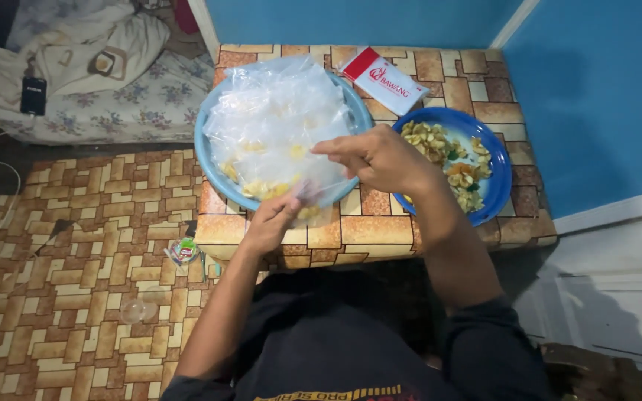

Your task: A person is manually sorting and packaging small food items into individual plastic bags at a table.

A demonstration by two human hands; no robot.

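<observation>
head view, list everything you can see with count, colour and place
clear plastic bag: 1, see-through with yellow pieces inside, over the light blue plate
light blue plate: 1, left half of the low table
dark blue plate: 1, right half of the table, holds yellowish snack pieces
red and white packet: 1, far side of the table
low table: 1, tan brick pattern, by the blue wall
small wrapper: 1, green, red and white, on the floor
phone: 1, black, on the floral bedding
left hand: near edge of the bag
right hand: pinching the bag
</observation>
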